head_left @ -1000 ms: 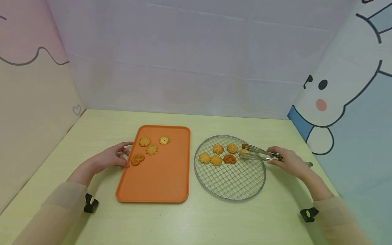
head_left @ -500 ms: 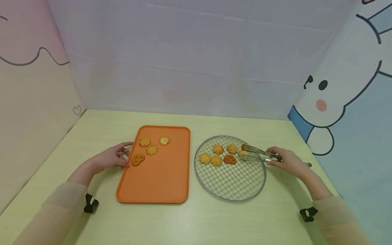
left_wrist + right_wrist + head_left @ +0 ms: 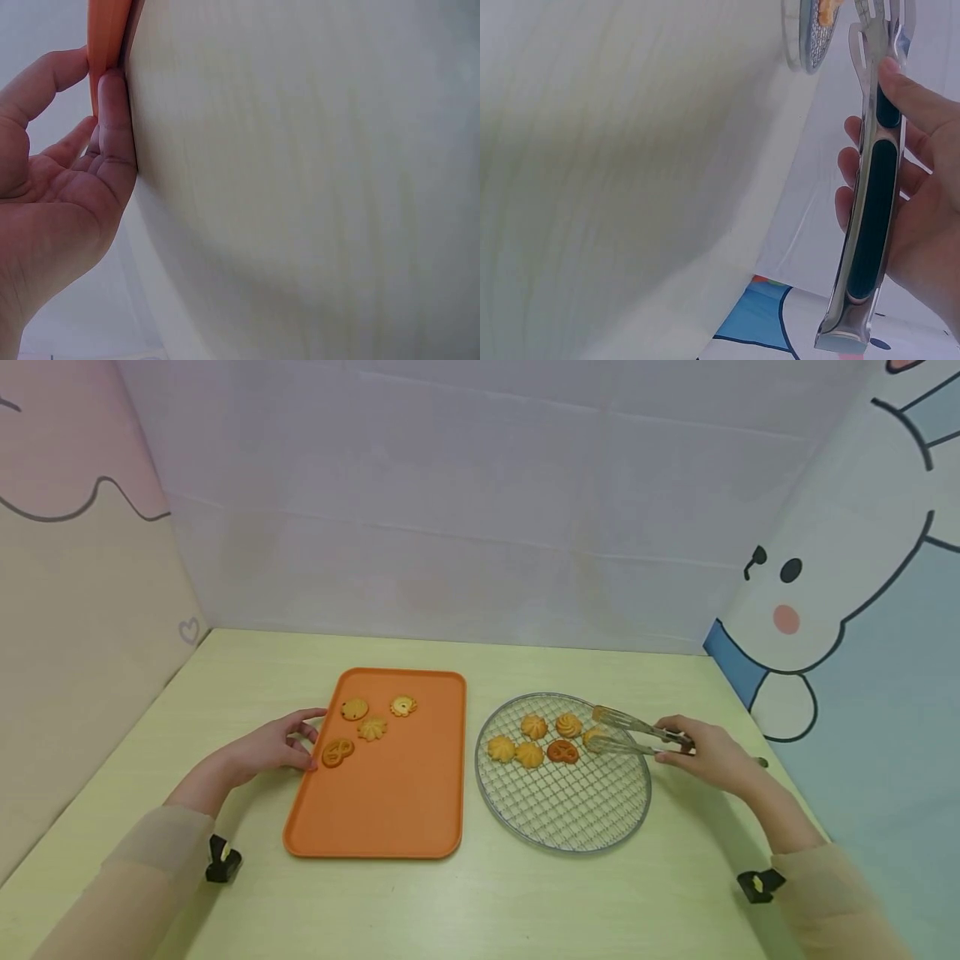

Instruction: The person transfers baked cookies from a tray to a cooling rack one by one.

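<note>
My left hand (image 3: pixel 266 747) holds the left rim of an orange tray (image 3: pixel 382 810), its fingertips and thumb at the edge in the left wrist view. Several cookies lie on the tray, among them a pretzel-shaped one (image 3: pixel 337 752) near the thumb. In my right hand (image 3: pixel 705 752) are metal serving tongs (image 3: pixel 874 217) with dark green grips. Slotted tong ends reach over the right side of a round wire rack (image 3: pixel 570 810). A golden cookie (image 3: pixel 592 739) lies between these ends, partly hidden by the lower one.
On the rack, left of the tongs, sit several golden cookies, including a swirled one (image 3: pixel 568 725), and a dark pretzel-shaped cookie (image 3: pixel 562 751). A pale wooden table (image 3: pixel 480 910) carries everything. Fabric walls (image 3: pixel 480 510) rise behind and at both sides.
The tong ends have spread a little, the upper one rising away from the cookie at the rack's right side. My left hand and the tray stay where they were.
</note>
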A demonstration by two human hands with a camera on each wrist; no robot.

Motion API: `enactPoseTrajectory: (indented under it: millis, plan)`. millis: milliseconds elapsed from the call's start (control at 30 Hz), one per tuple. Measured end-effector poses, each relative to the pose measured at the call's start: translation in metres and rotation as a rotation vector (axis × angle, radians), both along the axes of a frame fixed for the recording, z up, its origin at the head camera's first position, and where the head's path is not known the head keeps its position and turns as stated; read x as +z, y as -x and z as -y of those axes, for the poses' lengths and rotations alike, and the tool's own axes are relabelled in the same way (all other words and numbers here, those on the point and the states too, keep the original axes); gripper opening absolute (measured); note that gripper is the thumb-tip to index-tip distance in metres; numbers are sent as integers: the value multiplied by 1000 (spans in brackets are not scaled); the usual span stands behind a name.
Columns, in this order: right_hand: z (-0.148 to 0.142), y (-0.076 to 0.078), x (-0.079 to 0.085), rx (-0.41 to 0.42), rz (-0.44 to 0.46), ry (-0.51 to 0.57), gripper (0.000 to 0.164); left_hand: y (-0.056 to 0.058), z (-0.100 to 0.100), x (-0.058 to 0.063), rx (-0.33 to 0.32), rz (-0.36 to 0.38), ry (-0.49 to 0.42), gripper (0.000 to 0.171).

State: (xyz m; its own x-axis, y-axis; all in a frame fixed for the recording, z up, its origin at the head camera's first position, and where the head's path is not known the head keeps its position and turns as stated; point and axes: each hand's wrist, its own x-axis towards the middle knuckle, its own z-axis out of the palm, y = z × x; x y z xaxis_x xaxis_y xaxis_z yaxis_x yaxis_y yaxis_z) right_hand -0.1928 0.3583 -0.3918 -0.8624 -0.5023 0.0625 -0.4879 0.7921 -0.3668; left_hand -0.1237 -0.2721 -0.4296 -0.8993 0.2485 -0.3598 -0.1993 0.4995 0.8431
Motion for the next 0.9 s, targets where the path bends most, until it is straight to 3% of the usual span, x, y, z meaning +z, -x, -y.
enactPoseTrajectory:
  millis: [900]
  plan:
    - [44, -4, 45, 88, -139, 60, 42, -1, -2, 4, 2, 12, 5, 91]
